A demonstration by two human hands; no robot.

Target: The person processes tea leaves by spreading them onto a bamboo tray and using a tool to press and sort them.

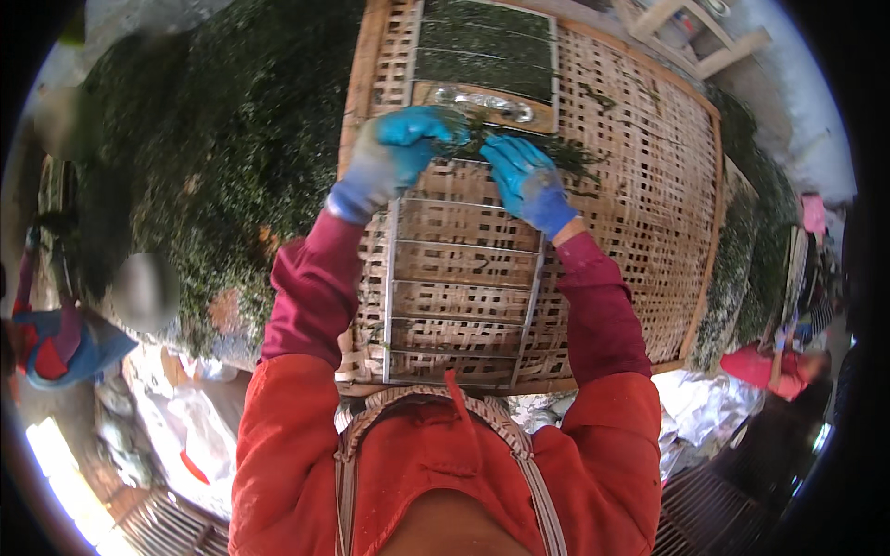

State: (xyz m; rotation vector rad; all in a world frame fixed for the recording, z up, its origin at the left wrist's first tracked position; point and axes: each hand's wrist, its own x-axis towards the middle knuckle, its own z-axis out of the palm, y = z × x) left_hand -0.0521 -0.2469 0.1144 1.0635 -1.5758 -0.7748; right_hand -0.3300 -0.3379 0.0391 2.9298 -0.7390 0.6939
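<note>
A thin bunch of dark green plant strands [577,153] lies across the metal wire frame [464,246], at the lower edge of a wooden strip [533,116]. My left hand [408,148], in a blue glove, curls its fingers at the bunch's left end; the fingertips are slightly blurred. My right hand [524,178], gloved too, closes over the bunch with its fingers pointing left, and strands stick out beyond it on both sides. Above the strip, a flat dark green layer [482,46] fills the far part of the frame. Nearer me, the frame's rungs are bare.
Under the frame is a woven bamboo tray [640,213] with a wooden rim. Heaps of dark green plant matter [213,148] lie left and right of it. A wooden stand [691,37] is at the far right. Other people [783,369] work at both sides.
</note>
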